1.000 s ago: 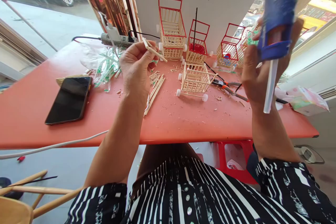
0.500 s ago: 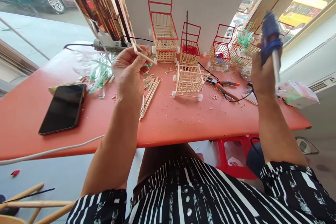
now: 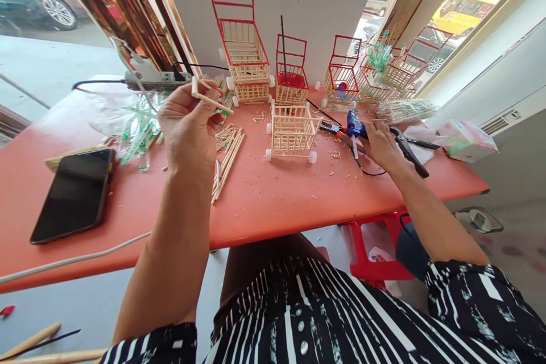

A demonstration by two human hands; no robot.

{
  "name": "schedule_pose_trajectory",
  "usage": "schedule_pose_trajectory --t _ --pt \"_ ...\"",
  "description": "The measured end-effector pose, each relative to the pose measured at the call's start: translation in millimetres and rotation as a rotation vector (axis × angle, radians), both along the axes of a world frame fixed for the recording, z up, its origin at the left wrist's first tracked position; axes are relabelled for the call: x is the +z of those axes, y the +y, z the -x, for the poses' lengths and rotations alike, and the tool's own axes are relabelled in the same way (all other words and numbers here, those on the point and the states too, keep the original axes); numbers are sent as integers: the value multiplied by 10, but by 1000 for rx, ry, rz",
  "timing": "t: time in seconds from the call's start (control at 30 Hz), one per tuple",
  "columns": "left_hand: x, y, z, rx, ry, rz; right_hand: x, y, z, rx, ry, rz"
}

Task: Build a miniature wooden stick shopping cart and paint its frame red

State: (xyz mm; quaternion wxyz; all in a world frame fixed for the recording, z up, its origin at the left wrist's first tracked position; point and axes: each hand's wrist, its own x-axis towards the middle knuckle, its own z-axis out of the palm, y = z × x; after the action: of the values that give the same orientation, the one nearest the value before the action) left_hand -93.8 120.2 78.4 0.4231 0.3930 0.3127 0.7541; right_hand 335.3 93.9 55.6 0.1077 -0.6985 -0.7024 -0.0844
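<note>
Over the orange-red table (image 3: pixel 264 199), from the head view, the left hand (image 3: pixel 187 119) has a bent piece of pale sticks (image 3: pixel 213 103) pinched in a narrow grip, up off the surface! Across to the other side, the right hand (image 3: pixel 381 144) is on the blue glue gun (image 3: pixel 354 124), covering its back end, and I can't tell how far it closes; between the hands, the pale wheeled cart (image 3: pixel 294 135) stands on the table, pliers (image 3: pixel 330 128) just to its right
</note>
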Motion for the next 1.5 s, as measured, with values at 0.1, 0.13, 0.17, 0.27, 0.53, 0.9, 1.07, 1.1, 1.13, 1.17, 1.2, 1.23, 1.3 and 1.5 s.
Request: schedule_pose_trajectory --t 0.1,0.13,0.17,0.27,0.53,0.9,1.07,1.1,1.13,1.17,1.2,1.23,1.3,1.5 --pt "1 -6 -1 -8 -13 6 -33 46 -114 6 -36 -4" --pt "0 -8 -2 -10 -16 3 -40 55 -164 13 -49 0" --pt "-4 -7 -3 -14 -15 0 -46 63 -214 22 -61 14" --pt "-47 42 11 -21 15 0 -64 94 -338 59 -87 80" --pt "-237 261 87 -26 166 -39 -17 148 -509 187 62 75" --pt "-307 207 -209 75 273 -268 964 -673 798 404 585 -481" --pt "-156 -70 -403 180 417 -233 1054 -813 1374 613 659 -390" --pt "-126 -120 -433 202 448 -223 1045 -796 1420 637 654 -365" --pt "-102 -162 -457 218 471 -217 1032 -772 1451 654 643 -344" --pt "-83 -195 -475 228 485 -221 1014 -746 1471 663 630 -329" --pt "-70 -220 -486 234 493 -230 993 -721 1481 666 617 -318" --pt "-62 -236 -491 241 501 -242 968 -698 1484 664 606 -309" --pt "-57 -252 -489 254 518 -256 907 -662 1474 653 600 -286" --pt "-61 -270 -484 286 561 -259 727 -610 1420 684 671 -301"
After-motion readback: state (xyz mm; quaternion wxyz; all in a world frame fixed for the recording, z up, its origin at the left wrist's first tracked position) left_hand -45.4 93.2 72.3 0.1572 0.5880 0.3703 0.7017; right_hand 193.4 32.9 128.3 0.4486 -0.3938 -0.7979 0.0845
